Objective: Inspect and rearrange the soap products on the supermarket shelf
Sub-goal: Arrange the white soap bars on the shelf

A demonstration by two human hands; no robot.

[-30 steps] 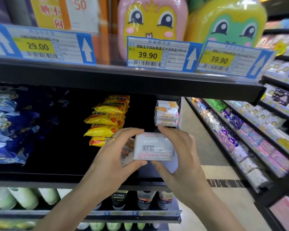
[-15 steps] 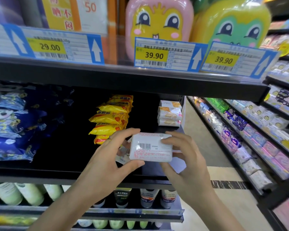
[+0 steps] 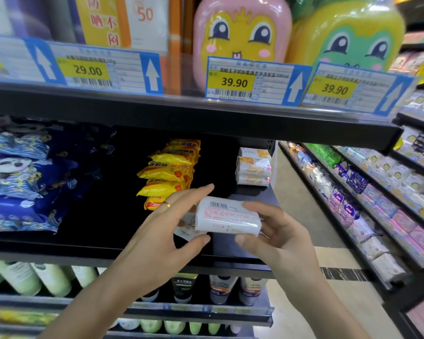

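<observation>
Obs.: white soap bar [image 3: 227,217] held in front of the middle shelf [image 3: 108,253], above its front edge, between both hands. Right hand [image 3: 277,237] grips it: fingers curled over the far right end, thumb under the near edge. Left hand [image 3: 157,238] has fingers fairly straight, index reaching past the bar's top left corner, thumb touching the lower left edge; more a steadying touch than a clamp. A ring shows on this hand.

Change: a second ago the bar's barcode face stood nearly upright toward the camera, squarely pinched from both sides. Half a second ago it had begun to tip. Now the barcode face lies tilted up and away, long axis sloping down to the right, and a narrow side with red print faces the camera. The bar has been rotated in the hands, not moved toward any stack.

Reading: inspection step in progress, print being checked face by face. Nothing placed yet.

Context: stack of orange-white soap bars [image 3: 253,170] at the back right of the same shelf; yellow packets [image 3: 169,172] piled to its left; blue packs [image 3: 17,182] far left. A second white packet lies partly hidden beneath the held bar; cannot tell what it is.

Judgement: likely destination is the soap stack, but not certain.
</observation>
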